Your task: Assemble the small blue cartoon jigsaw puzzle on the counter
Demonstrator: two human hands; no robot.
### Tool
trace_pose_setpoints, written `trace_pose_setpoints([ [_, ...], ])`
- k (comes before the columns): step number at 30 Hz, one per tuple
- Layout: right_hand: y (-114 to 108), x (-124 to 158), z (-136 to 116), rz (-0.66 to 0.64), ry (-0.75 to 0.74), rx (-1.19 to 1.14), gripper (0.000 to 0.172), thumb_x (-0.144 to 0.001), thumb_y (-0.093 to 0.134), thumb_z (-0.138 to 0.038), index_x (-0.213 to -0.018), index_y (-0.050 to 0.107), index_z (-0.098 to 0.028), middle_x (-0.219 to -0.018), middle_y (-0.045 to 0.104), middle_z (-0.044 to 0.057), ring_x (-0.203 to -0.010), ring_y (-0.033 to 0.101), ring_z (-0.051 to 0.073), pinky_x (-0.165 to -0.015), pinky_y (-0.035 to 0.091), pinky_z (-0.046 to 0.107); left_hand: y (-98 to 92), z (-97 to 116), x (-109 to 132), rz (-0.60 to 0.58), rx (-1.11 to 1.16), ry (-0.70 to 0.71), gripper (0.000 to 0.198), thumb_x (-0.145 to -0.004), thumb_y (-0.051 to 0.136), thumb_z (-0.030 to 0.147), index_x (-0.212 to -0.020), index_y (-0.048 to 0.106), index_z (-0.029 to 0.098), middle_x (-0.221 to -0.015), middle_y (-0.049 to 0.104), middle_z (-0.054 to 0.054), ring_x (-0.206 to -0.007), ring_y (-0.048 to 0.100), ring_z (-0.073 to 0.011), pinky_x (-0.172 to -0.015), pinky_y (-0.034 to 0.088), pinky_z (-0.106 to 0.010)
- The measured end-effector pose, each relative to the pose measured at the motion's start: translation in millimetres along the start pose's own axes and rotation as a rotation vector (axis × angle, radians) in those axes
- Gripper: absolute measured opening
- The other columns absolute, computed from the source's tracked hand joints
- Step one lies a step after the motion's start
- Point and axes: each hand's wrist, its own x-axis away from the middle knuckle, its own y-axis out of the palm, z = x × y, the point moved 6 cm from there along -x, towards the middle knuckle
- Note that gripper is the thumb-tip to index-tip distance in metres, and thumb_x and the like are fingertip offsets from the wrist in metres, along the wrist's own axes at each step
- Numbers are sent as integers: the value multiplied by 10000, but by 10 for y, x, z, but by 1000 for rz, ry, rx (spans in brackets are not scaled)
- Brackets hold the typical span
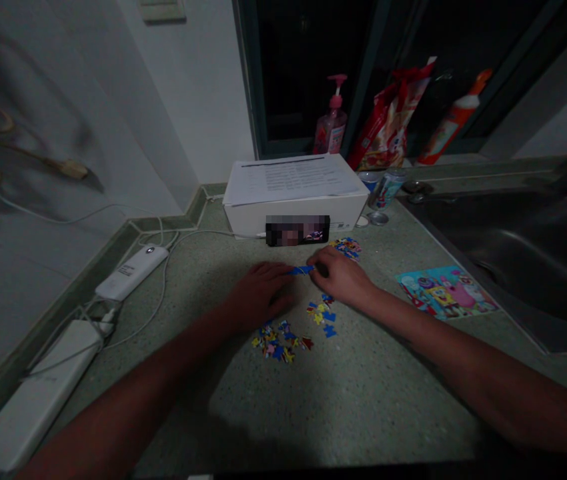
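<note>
A short strip of blue jigsaw puzzle pieces [302, 270] lies flat on the counter between my two hands. My left hand [262, 292] rests palm down, fingers stretched out, its fingertips at the strip's left end. At the right end, my right hand [339, 272] has its thumb and fingers bent together on a blue puzzle piece, partly hidden by the fingers. Loose mixed puzzle pieces [278, 343] are heaped nearer to me. A smaller group of blue and yellow pieces [322, 313] is below my right hand, and another pile of pieces [347, 247] is beyond it.
Behind the strip, a phone [323, 230] leans on a white box [243, 217] with papers on top. A colourful cartoon picture sheet [448, 292] lies right, beside the sink [513, 247]. A can [387, 189] stands behind. Left are a power bank [131, 272], power strip [38, 393] and cables.
</note>
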Motion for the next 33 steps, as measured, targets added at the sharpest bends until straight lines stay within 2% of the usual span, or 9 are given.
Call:
trace_pose_setpoints([
  [4, -3, -9, -2, -13, 2, 3, 257, -934, 609, -257, -1113, 775, -176, -1135, 709, 161, -1069, 704, 315, -957, 540, 446, 54, 8, -168, -42, -41, 11, 449, -1056, 625, 362, -1479, 618, 212, -1572, 625, -143, -1472, 558, -327, -1248, 422, -583],
  [9, -19, -15, -13, -16, -3, 2, 252, -936, 608, -257, -1101, 784, -185, -1129, 715, 161, -1066, 709, 315, -961, 547, 454, 161, 36, -282, -64, -44, 51, 460, -1088, 578, 398, -1497, 599, 188, -1541, 648, -141, -1460, 569, -311, -1252, 415, -546],
  [13, -30, -30, 10, -13, -13, -18, 269, -903, 622, -243, -1098, 797, -179, -1128, 728, 175, -1047, 718, 318, -946, 559, 461, 199, 71, -289, -58, -52, 59, 496, -1098, 560, 415, -1537, 552, 184, -1536, 649, -132, -1451, 571, -300, -1246, 421, -525],
  [33, -66, -57, 13, -44, -11, 8, 243, -873, 634, -232, -1062, 786, -212, -1079, 751, 137, -981, 726, 297, -893, 546, 430, 218, 63, -293, -62, -53, 76, 471, -1109, 527, 419, -1510, 587, 180, -1545, 646, -136, -1439, 573, -308, -1251, 404, -548],
])
